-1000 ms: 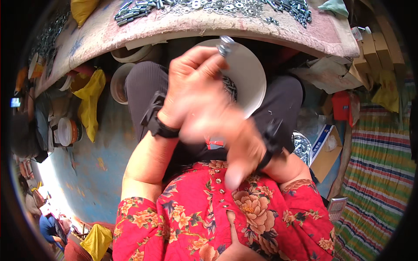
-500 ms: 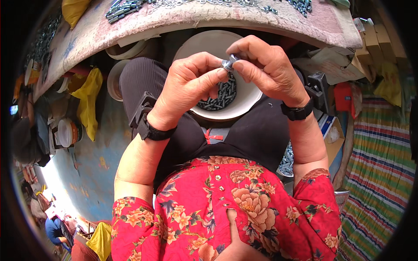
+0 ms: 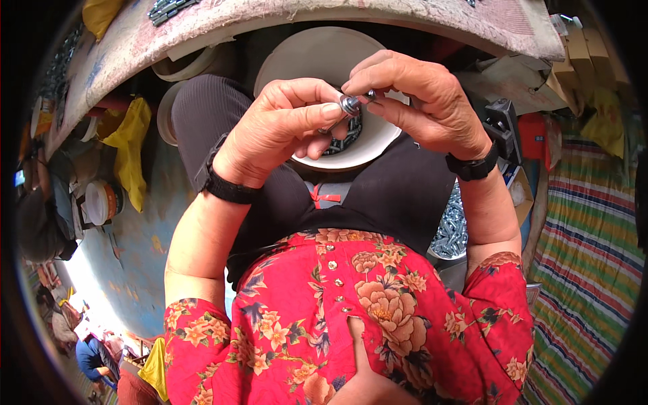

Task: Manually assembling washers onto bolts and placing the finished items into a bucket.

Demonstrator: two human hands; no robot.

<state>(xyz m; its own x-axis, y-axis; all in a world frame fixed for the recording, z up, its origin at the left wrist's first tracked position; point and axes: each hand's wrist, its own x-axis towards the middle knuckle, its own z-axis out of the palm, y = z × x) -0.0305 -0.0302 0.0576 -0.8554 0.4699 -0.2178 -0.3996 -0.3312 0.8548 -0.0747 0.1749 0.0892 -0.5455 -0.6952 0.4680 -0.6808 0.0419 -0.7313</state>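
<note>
Above a white bucket [image 3: 380, 143] between my knees, my two hands come close together. My left hand [image 3: 287, 121] is closed, with thumb and fingers pinching a small silvery bolt [image 3: 349, 104] that seems to carry washers or a nut at its end. Opposite it, my right hand [image 3: 422, 101] pinches a small dark metal piece [image 3: 370, 95] between thumb and fingertips; its exact kind is hard to tell. A narrow gap shows between the two pieces. Dark metal fasteners [image 3: 345, 140] lie in the bucket, partly hidden by my left hand.
A cloth-covered table [image 3: 283, 17] spans the far side, with metal rods [image 3: 172, 9] on it. By my right thigh stands a container of shiny metal parts [image 3: 451, 229]. Yellow bags [image 3: 131, 148] hang at left; cardboard boxes [image 3: 586, 64] and a striped sheet [image 3: 587, 270] are at right.
The view has shifted, and less of the tabletop shows. The piece in my right fingers now stands slightly apart from the bolt in my left, where before they overlapped.
</note>
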